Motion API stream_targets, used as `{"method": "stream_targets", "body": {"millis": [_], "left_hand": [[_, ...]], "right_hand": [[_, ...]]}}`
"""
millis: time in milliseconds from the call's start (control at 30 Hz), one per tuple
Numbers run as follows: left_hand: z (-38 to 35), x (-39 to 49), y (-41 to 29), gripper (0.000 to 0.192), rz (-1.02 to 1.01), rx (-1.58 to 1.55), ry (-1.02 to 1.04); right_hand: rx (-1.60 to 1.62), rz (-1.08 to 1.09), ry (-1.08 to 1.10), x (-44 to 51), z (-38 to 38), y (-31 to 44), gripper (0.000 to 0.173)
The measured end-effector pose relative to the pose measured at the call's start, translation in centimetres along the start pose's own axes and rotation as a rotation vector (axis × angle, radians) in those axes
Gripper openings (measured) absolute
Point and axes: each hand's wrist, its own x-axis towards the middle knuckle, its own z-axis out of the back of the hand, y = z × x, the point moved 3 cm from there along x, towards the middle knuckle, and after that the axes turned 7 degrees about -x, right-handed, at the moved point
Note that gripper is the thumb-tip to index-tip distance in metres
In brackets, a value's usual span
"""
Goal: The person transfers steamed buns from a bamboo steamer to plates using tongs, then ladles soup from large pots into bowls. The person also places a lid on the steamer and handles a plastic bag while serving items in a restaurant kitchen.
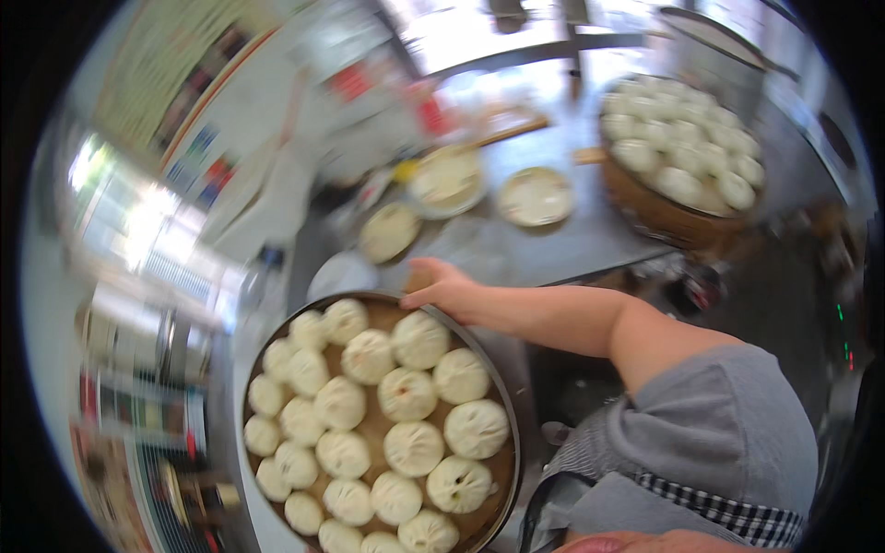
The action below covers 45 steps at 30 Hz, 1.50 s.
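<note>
My right hand [442, 289] grips the far edge of a round steamer tray [515, 415], around a small light-brown handle at its rim. Pleated steamed buns [413, 448] cover much of the tray's brown base, some touching and others apart. One bun [460, 484] near the right side has dark spots at its top. The tray is slightly cut off by the bottom of the picture. My left hand is out of view.
Beyond the tray, a metal worktop [581, 249] carries shallow plates [536, 197] and a brown steamer basket [681, 231] full of white buns. A tall metal pot [719, 72] stands behind that basket. Blurred plastic bags [359, 124] lie at the back left.
</note>
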Motion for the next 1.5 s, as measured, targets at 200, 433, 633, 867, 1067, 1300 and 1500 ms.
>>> {"method": "stream_targets", "body": {"millis": [200,433,633,867,1067,1300,1500], "left_hand": [[-17.3,8.1,-6.1,0.058,-0.102,0.000,0.508],[-48.6,6.1,-9.1,0.043,0.104,-0.013,1.255],[-68.5,-1.9,-2.5,0.027,0.262,0.088,1.455],[-74.3,-4.7,-4.7,0.031,0.172,0.219,1.404],[-72.2,-5.4,-1.9,0.031,0.177,0.240,1.346],[-67.7,-10.3,-1.1,0.023,0.168,0.222,1.481],[-60.7,-21.5,13.8,0.061,0.024,0.466,1.470]], "right_hand": [[-0.068,0.329,-0.204,4.8,4.6,12.6,0.082],[-0.154,0.648,-0.547,-0.4,17.2,25.0,0.069],[-0.233,0.705,-0.846,-9.3,23.8,29.5,0.073],[-0.359,0.691,-1.069,-9.4,24.2,28.2,0.071],[-0.509,0.711,-1.149,-14.3,25.2,25.9,0.075],[-0.555,0.738,-1.147,-19.3,31.3,26.1,0.077],[-0.655,0.301,-1.364,-36.8,44.9,23.2,0.052]]}}
